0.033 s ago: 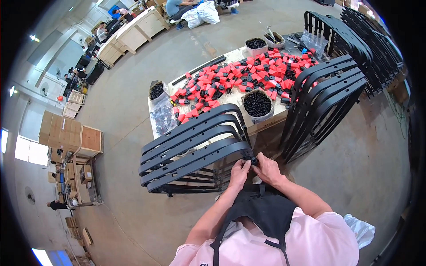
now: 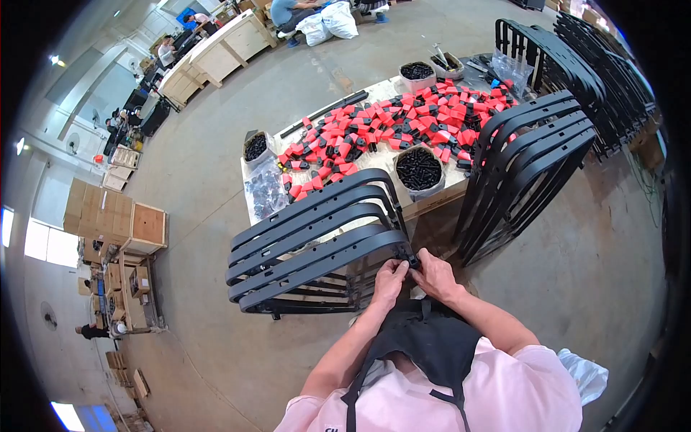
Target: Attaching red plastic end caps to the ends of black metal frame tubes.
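Observation:
My left hand [image 2: 389, 282] and my right hand [image 2: 435, 276] meet at the near right end of a black curved metal frame [image 2: 324, 268]. Both have their fingers closed around that end, the left pinching from one side and the right from the other. Any small part between the fingertips is hidden. Several like frames [image 2: 309, 209] stand in a row just beyond it, leaning against the table's near edge. On the table [image 2: 448, 196] lies a wide heap of red-and-black plastic pieces [image 2: 403, 119]. A container of small black parts [image 2: 418, 170] sits at its near edge.
More black frames [image 2: 529, 147] stand to the right, with further stacks [image 2: 604, 79] behind them. Other tubs of black parts [image 2: 255, 147] and clear plastic bags [image 2: 265, 193] rest on the table. A white bag [image 2: 584, 376] is at my right side. People sit far off near white sacks [image 2: 327, 23].

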A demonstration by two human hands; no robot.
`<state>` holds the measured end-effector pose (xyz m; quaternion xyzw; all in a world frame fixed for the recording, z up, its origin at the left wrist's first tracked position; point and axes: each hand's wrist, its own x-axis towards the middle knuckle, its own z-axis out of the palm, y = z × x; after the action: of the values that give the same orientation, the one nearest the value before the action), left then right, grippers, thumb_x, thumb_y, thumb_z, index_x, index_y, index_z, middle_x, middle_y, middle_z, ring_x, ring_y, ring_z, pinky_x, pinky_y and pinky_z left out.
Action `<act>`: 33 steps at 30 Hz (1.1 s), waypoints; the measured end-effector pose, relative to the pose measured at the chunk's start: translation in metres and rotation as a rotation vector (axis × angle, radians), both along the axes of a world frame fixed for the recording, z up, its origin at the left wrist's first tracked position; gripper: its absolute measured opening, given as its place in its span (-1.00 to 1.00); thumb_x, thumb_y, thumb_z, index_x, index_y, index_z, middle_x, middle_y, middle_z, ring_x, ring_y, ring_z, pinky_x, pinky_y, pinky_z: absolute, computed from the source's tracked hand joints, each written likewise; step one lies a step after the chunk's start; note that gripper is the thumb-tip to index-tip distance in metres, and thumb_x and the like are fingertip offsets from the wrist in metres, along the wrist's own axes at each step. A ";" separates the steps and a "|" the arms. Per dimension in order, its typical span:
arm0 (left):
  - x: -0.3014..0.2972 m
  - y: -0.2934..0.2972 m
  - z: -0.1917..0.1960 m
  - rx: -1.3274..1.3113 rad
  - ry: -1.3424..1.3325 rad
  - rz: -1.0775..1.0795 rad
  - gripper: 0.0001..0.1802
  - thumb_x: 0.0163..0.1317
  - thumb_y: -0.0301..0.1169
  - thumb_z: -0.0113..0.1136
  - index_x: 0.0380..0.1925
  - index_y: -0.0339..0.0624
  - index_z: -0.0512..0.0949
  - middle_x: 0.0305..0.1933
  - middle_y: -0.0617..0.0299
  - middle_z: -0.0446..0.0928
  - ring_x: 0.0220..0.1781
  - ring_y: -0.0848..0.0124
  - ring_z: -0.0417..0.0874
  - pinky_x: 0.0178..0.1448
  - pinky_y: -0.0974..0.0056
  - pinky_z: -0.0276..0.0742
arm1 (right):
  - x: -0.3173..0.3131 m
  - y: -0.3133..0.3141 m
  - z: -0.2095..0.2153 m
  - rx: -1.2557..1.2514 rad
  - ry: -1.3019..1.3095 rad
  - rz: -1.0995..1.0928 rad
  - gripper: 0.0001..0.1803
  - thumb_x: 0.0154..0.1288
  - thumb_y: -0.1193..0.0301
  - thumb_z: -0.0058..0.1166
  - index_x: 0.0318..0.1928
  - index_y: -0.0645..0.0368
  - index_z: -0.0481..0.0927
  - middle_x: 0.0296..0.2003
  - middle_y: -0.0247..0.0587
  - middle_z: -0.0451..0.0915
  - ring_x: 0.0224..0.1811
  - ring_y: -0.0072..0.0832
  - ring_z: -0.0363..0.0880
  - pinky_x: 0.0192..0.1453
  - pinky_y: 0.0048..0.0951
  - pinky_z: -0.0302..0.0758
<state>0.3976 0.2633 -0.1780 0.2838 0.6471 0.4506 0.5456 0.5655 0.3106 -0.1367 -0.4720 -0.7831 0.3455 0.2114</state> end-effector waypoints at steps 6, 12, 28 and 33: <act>0.003 0.004 0.013 -0.276 -0.240 0.059 -0.73 0.58 -0.16 0.31 -0.11 -0.14 0.66 -0.21 0.39 0.63 -0.25 0.57 0.54 -0.16 0.39 0.49 | 0.003 0.000 -0.006 0.056 0.007 -0.029 -0.59 0.34 0.36 0.38 -0.10 0.20 0.36 -0.35 0.08 0.67 -0.23 0.13 0.72 -0.19 0.06 0.61; -0.005 0.002 0.002 -0.118 -0.159 0.033 -0.72 0.58 -0.12 0.30 -0.13 -0.10 0.66 -0.28 0.41 0.61 -0.28 0.58 0.53 -0.24 0.39 0.48 | 0.000 0.001 -0.004 0.061 0.014 -0.003 -0.59 0.34 0.35 0.38 -0.09 0.19 0.35 -0.35 0.07 0.67 -0.22 0.15 0.72 -0.18 0.07 0.61; -0.011 0.010 0.017 -0.382 -0.548 0.153 -0.81 0.50 -0.22 0.42 -0.14 -0.01 0.61 -0.33 0.44 0.53 -0.37 0.56 0.51 -0.36 0.41 0.41 | 0.003 -0.001 -0.008 0.065 0.058 -0.051 -0.63 0.33 0.35 0.34 -0.10 0.19 0.39 -0.29 0.13 0.66 -0.19 0.19 0.71 -0.17 0.08 0.63; -0.007 0.007 0.011 -0.269 -0.434 0.067 -0.81 0.53 -0.20 0.38 -0.16 -0.01 0.61 -0.30 0.43 0.53 -0.36 0.56 0.51 -0.34 0.39 0.41 | 0.004 -0.001 -0.011 0.078 0.056 -0.029 -0.62 0.34 0.33 0.34 -0.11 0.20 0.37 -0.30 0.15 0.65 -0.19 0.18 0.71 -0.17 0.08 0.63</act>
<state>0.3902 0.2707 -0.1670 0.0836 0.5781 0.4286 0.6893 0.5696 0.3099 -0.1478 -0.4650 -0.7828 0.3244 0.2565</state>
